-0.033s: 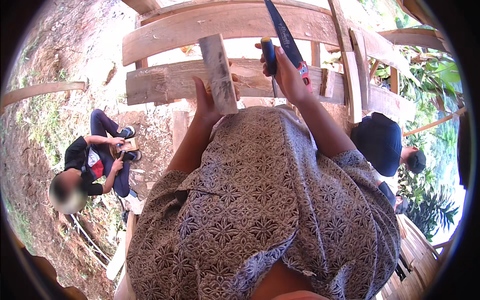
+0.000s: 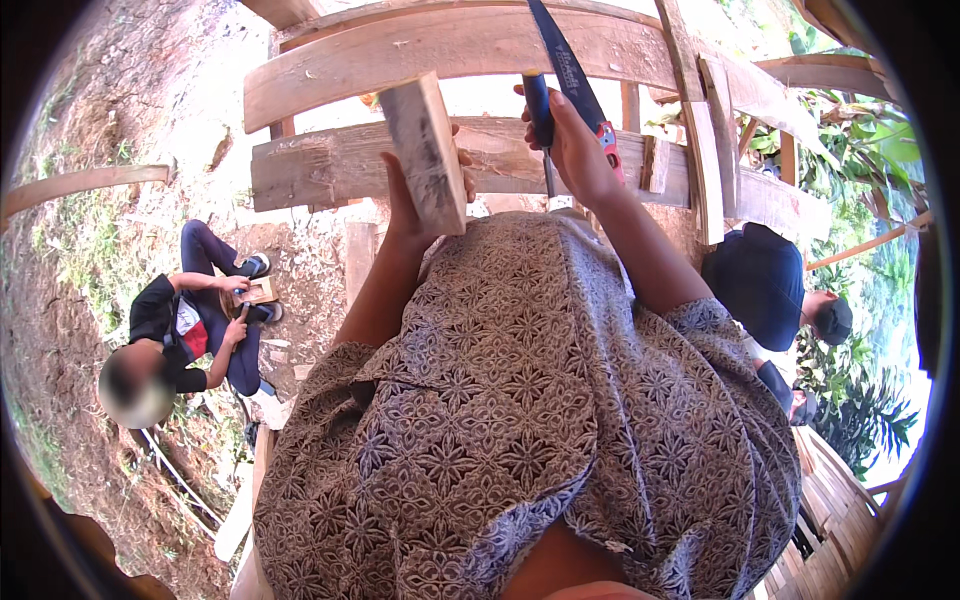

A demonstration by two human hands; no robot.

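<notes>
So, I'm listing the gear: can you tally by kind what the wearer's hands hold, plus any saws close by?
Wooden block, in the left hand: 1
Blue-handled tool, in the right hand: 1
Saw, near the right hand: 1
Total: 3

The left hand holds a tilted wooden block; the right hand grips a dark-handled tool (its metal shaft in plain sight). A red-handled saw lies over wooden planks; a co-worker sits at left.

We see the wooden block in our left hand turned slightly left, its pale right side showing wider.
</notes>
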